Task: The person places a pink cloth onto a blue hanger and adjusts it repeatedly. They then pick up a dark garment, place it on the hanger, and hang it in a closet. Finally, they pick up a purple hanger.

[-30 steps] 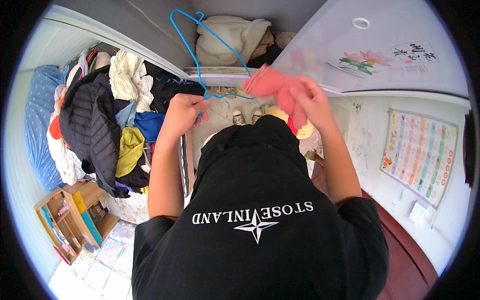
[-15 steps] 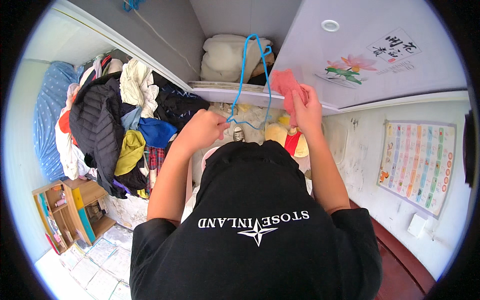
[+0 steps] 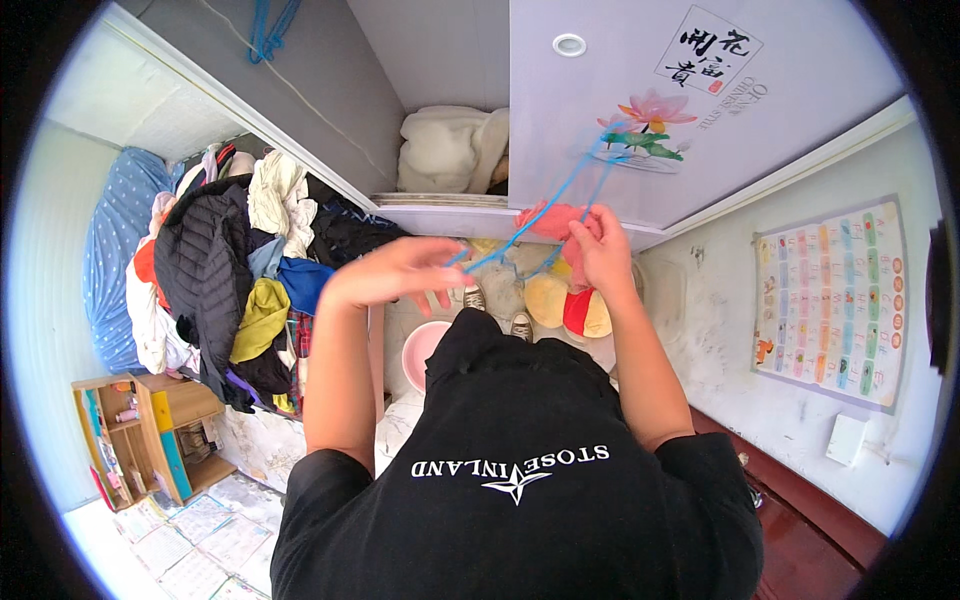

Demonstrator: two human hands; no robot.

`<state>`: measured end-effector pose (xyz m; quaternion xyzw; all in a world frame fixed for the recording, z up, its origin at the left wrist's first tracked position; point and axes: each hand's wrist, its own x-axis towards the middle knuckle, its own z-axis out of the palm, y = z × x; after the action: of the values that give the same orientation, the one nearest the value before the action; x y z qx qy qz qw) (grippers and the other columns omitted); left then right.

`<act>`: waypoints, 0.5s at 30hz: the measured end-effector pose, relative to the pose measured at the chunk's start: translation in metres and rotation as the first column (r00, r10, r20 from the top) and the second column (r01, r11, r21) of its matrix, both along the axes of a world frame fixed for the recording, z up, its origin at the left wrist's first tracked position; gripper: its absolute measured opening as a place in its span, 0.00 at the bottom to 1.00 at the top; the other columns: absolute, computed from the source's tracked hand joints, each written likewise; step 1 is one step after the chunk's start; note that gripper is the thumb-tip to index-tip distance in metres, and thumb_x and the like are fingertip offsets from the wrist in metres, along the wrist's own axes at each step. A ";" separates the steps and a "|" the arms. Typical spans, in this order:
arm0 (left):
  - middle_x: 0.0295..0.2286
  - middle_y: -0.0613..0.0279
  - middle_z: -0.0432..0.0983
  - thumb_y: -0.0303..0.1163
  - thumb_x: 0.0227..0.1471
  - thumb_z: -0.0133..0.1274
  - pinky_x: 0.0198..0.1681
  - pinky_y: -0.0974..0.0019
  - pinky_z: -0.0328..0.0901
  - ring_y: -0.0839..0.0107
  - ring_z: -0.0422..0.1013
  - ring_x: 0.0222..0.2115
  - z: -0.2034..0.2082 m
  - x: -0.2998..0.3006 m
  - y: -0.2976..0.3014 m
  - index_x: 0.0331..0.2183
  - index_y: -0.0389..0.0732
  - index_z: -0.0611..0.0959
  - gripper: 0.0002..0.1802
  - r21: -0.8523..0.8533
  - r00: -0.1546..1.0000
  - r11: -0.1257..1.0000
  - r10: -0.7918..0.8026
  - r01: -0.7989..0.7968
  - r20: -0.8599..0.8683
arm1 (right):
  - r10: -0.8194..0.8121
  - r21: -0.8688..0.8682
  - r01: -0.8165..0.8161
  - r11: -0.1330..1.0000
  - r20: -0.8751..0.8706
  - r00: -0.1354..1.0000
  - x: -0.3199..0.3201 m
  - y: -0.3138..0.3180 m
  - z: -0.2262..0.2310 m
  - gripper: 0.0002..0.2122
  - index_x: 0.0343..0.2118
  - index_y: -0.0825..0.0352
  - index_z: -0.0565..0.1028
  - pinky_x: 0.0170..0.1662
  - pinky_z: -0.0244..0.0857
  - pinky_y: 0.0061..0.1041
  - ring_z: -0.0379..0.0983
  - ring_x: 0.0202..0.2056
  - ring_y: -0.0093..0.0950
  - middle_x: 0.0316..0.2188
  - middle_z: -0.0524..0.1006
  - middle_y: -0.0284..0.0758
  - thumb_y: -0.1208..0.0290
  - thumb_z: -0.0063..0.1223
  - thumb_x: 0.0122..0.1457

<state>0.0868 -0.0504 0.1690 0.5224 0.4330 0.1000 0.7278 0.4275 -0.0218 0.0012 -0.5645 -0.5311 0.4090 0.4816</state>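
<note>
A thin blue clothes hanger (image 3: 553, 200) hangs tilted between my hands, its hook end up toward the sliding door and slightly blurred. My left hand (image 3: 395, 272) is at its left corner with the fingers spread apart; the corner lies by the fingertips, and a firm grip does not show. My right hand (image 3: 602, 250) is closed on a crumpled pink cloth (image 3: 548, 222). That cloth bunches up beside the hanger's right side. Whether the right fingers also pinch the hanger is hidden.
Piled clothes (image 3: 215, 270) lie to the left, above a small wooden shelf (image 3: 150, 430). Ahead stands a wardrobe with a white sliding door (image 3: 560, 110) and white bedding (image 3: 450, 150) inside. On the floor are a pink basin (image 3: 422, 352) and a yellow and red plush thing (image 3: 550, 300).
The hanger has swung from upright to leaning right, and my left fingers have opened from a pinch on its corner. The pink cloth has dropped lower in my right hand. The view has shifted.
</note>
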 end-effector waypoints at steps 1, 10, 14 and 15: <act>0.57 0.51 0.75 0.45 0.58 0.64 0.40 0.64 0.76 0.68 0.77 0.44 0.002 -0.013 -0.002 0.68 0.38 0.66 0.44 -0.034 0.976 0.999 0.036 -0.030 0.215 | -0.016 0.001 0.017 1.000 -0.097 0.995 0.004 0.000 0.005 0.11 0.49 0.69 0.73 0.32 0.71 0.24 0.76 0.31 0.20 0.35 0.80 0.31 0.75 0.59 0.66; 0.52 0.50 0.78 0.41 0.59 0.62 0.60 0.58 0.65 0.63 0.74 0.51 -0.092 0.080 -0.055 0.65 0.35 0.70 0.38 -0.003 0.917 0.968 0.240 -0.252 0.320 | -0.004 -0.195 -0.150 0.969 -0.622 0.783 -0.036 -0.049 0.064 0.14 0.53 0.70 0.74 0.49 0.73 0.27 0.79 0.44 0.24 0.44 0.82 0.37 0.73 0.59 0.67; 0.36 0.59 0.78 0.43 0.65 0.53 0.46 0.62 0.71 0.72 0.71 0.29 -0.117 0.084 -0.082 0.63 0.32 0.72 0.33 -0.312 0.788 0.923 0.362 -0.228 0.498 | 0.040 -0.291 -0.281 0.914 -0.627 0.778 -0.026 -0.062 0.063 0.16 0.53 0.72 0.75 0.53 0.72 0.29 0.79 0.47 0.27 0.49 0.81 0.38 0.71 0.62 0.66; 0.31 0.61 0.77 0.45 0.65 0.51 0.43 0.61 0.72 0.73 0.68 0.24 -0.120 0.083 -0.084 0.63 0.32 0.73 0.33 -0.346 0.736 0.922 0.355 -0.174 0.576 | 0.011 -0.336 -0.281 0.899 -0.625 0.780 -0.015 -0.063 0.061 0.16 0.52 0.72 0.75 0.54 0.72 0.29 0.79 0.47 0.27 0.50 0.80 0.38 0.71 0.62 0.65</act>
<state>0.1698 -0.1348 0.0492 0.2873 0.2447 0.3123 0.8718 0.4128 -0.0843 0.0619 -0.4468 -0.2923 0.7078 0.4626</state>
